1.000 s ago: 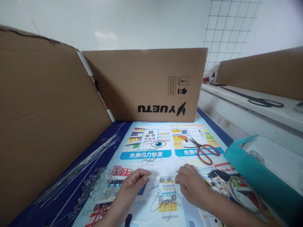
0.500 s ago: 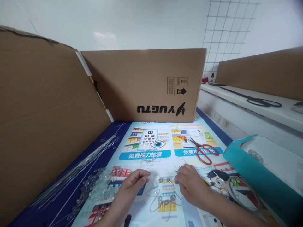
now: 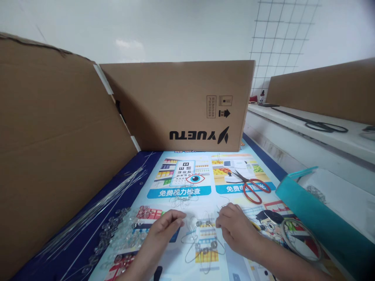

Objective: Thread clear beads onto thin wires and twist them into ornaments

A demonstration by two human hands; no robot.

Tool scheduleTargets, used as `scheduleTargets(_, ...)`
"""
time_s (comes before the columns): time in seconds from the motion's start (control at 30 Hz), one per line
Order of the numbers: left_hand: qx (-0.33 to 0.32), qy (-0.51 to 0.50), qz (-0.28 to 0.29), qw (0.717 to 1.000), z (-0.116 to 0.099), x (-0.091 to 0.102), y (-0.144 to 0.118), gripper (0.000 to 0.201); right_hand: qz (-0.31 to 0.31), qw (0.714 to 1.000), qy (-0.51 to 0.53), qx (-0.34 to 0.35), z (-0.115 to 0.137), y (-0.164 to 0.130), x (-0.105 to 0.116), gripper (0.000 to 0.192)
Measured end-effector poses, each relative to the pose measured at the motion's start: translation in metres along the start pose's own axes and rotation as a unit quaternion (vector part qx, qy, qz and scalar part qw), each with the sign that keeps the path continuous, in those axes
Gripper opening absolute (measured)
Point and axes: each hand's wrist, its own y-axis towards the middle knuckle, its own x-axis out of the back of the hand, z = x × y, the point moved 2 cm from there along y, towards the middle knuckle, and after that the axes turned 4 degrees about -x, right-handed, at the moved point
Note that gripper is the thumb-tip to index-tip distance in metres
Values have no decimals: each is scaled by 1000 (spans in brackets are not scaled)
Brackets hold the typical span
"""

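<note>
My left hand [image 3: 165, 228] and my right hand [image 3: 234, 226] rest on the printed table mat [image 3: 187, 183], either side of a thin wire frame strung with clear beads [image 3: 203, 240]. Both hands pinch the wire at its upper corners with fingertips closed. A pile of loose clear beads [image 3: 117, 234] lies just left of my left hand. A second small beaded wire piece [image 3: 183, 200] lies on the mat beyond the hands.
Red-handled scissors [image 3: 252, 185] lie right of centre. Thin straight wires [image 3: 96, 210] lie along the left. Cardboard walls [image 3: 181, 105] stand left and behind. A teal box [image 3: 316, 212] and a tape ring [image 3: 301, 240] sit right. Black scissors [image 3: 325, 126] rest on the shelf.
Nothing has visibly changed apart from a slight shift of the camera; both hands stay at the beaded wire frame.
</note>
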Motion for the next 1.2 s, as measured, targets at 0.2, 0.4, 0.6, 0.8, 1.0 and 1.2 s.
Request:
scheduleTargets(0.2, -3, 3, 10, 1000, -2, 0, 0, 26, 3, 1000, -1, 2, -2, 0, -1, 23)
scheduleTargets(0.4, -1, 19, 31, 999, -4, 2, 0, 23, 2, 1000, 1, 0, -1, 0, -1, 22)
scheduleTargets(0.6, -4, 14, 21, 1000, -7, 2, 0, 26, 4, 1000, -2, -3, -1, -1, 0, 21)
scheduleTargets(0.8, -3, 14, 22, 1000, -7, 2, -1, 25, 5, 1000, -3, -3, -1, 0, 0, 22)
scheduleTargets(1.0, -5, 0, 40, 999, 3, 3, 3, 22, 8, 1000, -3, -1, 1, 1, 2, 23)
scheduleTargets(1.2, 2, -5, 51, 999, 1, 3, 2, 21, 3, 1000, -5, 1, -1, 0, 0, 23)
